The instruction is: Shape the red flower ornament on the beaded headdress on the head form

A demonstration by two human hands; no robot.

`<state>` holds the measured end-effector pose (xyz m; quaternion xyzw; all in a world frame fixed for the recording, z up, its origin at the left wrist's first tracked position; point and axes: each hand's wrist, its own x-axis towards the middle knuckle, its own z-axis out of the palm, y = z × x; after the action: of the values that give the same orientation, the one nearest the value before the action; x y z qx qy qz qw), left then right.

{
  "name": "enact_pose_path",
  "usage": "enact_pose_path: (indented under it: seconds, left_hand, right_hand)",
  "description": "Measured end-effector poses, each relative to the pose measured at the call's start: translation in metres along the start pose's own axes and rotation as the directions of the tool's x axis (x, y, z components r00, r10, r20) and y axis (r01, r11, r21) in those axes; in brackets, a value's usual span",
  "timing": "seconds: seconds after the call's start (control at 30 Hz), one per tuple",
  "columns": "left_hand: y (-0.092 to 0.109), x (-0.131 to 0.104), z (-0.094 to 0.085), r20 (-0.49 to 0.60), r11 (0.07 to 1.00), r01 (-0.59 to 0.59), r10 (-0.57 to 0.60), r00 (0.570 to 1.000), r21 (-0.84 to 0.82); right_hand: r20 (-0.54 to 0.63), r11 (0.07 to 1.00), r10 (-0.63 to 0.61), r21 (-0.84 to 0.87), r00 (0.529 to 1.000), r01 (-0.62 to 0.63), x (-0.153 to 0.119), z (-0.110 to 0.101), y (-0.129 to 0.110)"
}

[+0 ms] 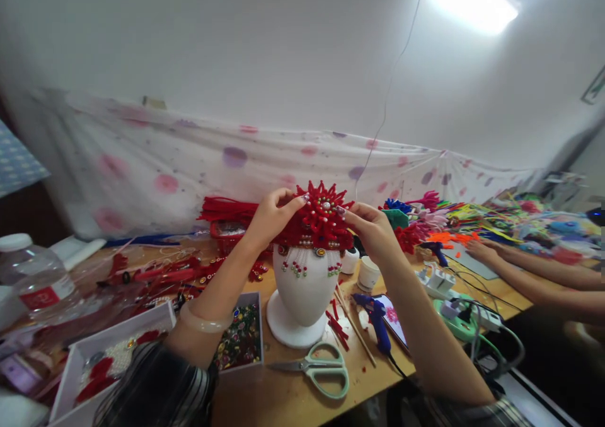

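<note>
A white mannequin head [302, 288] on a round base wears a red headdress [288, 236] with gold trim and hanging strings of red, white and green beads. At its front sits a large red fuzzy flower [326, 216] with pearls at its centre. My left hand [278, 214] is closed on the flower's left edge, thumb on the petals. On the opposite edge, my right hand [373, 225] pinches the petals between thumb and fingers. Parts of both hands' fingers are hidden behind the flower.
Scissors [326, 370], a blue glue gun [377, 320], a wooden stick [357, 326] and a box of gems [261, 335] surround the base. A power strip [454, 316] with cables lies right. A co-worker's hands [484, 250] are farther right. A plastic bottle [40, 282] stands left.
</note>
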<state>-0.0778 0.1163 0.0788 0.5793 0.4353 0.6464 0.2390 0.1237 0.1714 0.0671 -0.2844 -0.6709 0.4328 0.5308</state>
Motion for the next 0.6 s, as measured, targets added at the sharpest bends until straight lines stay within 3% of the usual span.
enact_pose_path:
  seconds: [0.6]
  left_hand:
    - [0.013,0.009,0.000,0.020,0.986,0.166,-0.166,0.986,-0.018]
  right_hand:
    - [0.040,0.998,-0.068,0.014,0.997,0.067,0.002,0.005,-0.006]
